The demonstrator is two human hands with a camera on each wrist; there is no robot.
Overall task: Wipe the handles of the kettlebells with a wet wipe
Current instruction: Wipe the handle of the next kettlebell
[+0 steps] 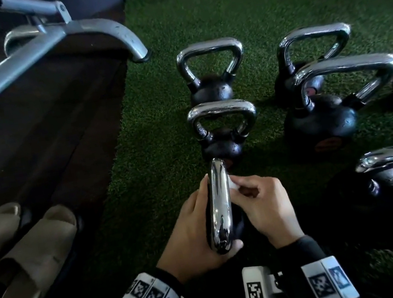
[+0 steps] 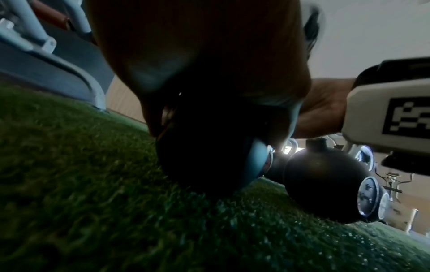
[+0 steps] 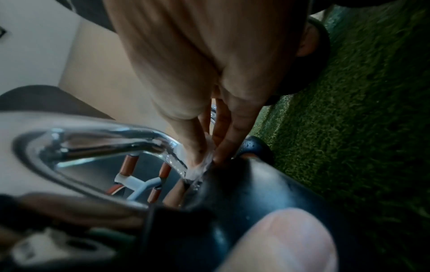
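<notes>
Green turf (image 1: 258, 14) covers most of the floor, with a dark wood floor (image 1: 37, 129) to its left, where the silver frame of a gym machine (image 1: 45, 44) ends in a curved foot at the turf's edge. No brand or weight can be read anywhere: the only marks are black-and-white coded squares on the wrist straps and a blurred orange round label low on one kettlebell at the right (image 1: 322, 124). Six black kettlebells with chrome handles stand on the turf; the nearest kettlebell (image 1: 224, 233) sits right below the head camera, with two more (image 1: 223, 141) lined up beyond it and three to the right. A pair of beige slippers (image 1: 23, 245) lies on the wood floor at lower left. The left hand (image 1: 194, 230) grips the left side of the near chrome handle (image 1: 219, 205), its thumb curling under the handle's near end. The right hand (image 1: 263, 205) reaches in from the right with bent fingers and pinches a small white wet wipe (image 1: 233, 185) against the handle's right side near its far bend; in the right wrist view the wipe (image 3: 197, 165) is pressed where the chrome meets the black body. The hands and handle hide most of this kettlebell's body from above.
</notes>
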